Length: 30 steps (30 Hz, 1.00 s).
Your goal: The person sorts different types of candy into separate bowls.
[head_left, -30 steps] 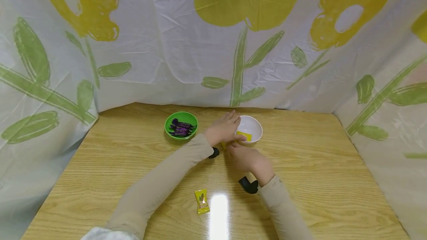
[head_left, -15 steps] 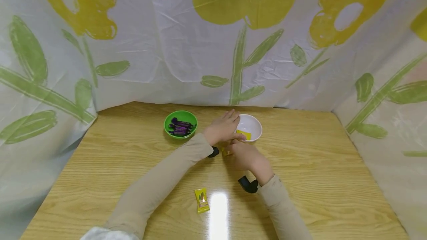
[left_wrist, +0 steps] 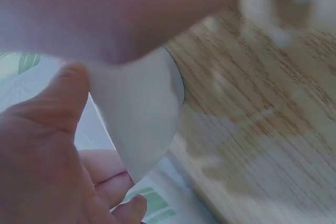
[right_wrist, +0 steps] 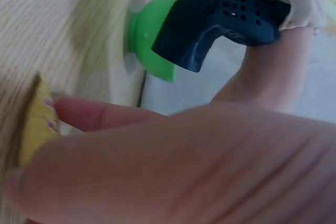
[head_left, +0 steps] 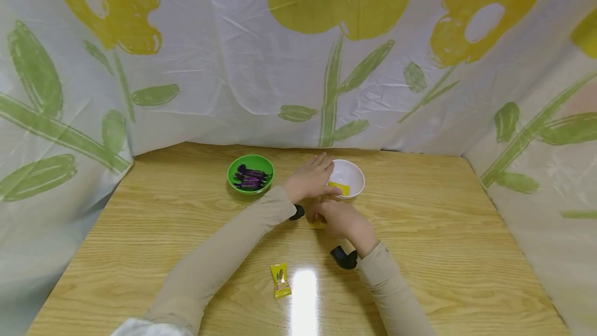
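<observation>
My left hand holds the left side of a small white bowl, its thumb over the near rim. In the left wrist view the bowl is tipped sideways by the camera angle, with thumb and fingers about its edge. A yellow wrapped candy lies in the bowl. Just below, my right hand pinches another yellow wrapped candy close to the tabletop. The right wrist view shows this candy between thumb and forefinger, partly hidden by the hand.
A green bowl with several purple wrapped candies stands left of the hands. One more yellow candy lies near the front of the wooden table. A flowered cloth hangs behind. Each wrist bears a black mount.
My right fingers have drawn the yellow candy a little toward the table's front, away from the white bowl, so more of it shows. My left hand has stayed at the bowl.
</observation>
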### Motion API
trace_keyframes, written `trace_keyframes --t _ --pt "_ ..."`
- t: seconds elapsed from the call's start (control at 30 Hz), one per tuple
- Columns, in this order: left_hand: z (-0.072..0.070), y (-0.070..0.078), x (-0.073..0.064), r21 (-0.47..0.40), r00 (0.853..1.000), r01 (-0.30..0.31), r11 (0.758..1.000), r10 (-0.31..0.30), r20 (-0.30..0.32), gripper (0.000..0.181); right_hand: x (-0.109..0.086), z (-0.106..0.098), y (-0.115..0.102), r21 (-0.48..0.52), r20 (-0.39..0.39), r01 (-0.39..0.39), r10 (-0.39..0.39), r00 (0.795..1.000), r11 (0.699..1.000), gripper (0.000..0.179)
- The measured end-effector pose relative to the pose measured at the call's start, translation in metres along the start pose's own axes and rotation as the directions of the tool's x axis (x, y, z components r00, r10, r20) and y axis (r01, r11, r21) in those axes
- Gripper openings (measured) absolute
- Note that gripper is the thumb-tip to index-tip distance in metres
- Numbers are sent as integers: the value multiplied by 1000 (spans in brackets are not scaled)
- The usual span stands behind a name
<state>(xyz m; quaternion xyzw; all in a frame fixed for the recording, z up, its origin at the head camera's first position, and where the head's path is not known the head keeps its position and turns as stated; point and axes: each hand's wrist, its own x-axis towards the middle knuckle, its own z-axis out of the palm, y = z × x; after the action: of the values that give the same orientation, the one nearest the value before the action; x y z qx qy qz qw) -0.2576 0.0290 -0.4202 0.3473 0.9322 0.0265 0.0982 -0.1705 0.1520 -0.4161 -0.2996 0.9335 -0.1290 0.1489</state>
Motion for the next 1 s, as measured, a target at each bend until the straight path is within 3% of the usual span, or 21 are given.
trace_keyframes --t 0.2,0.37,0.5,0.67,0.87,1.0 --pt "0 0 -1 -13 1000 8 1000 -8 4 89 4 6 -1 -3 43 -50 50 998 999 31" --pt "0 -1 -1 -4 1000 15 1000 -15 9 90 6 9 1 11 55 -38 37 998 999 29" --pt "0 0 0 3 1000 15 1000 -15 4 89 1 2 6 132 101 46 -59 993 990 25" --pt "-1 1 -1 11 1000 15 1000 -15 -4 89 -13 -19 14 321 159 78 -135 978 944 25" --pt "-2 2 -1 67 1000 18 998 -18 4 87 -32 -45 34 447 49 150 -192 980 882 34" --pt "-1 1 0 70 1000 20 997 -20 6 86 -42 -58 48 441 -81 183 -164 983 879 29"
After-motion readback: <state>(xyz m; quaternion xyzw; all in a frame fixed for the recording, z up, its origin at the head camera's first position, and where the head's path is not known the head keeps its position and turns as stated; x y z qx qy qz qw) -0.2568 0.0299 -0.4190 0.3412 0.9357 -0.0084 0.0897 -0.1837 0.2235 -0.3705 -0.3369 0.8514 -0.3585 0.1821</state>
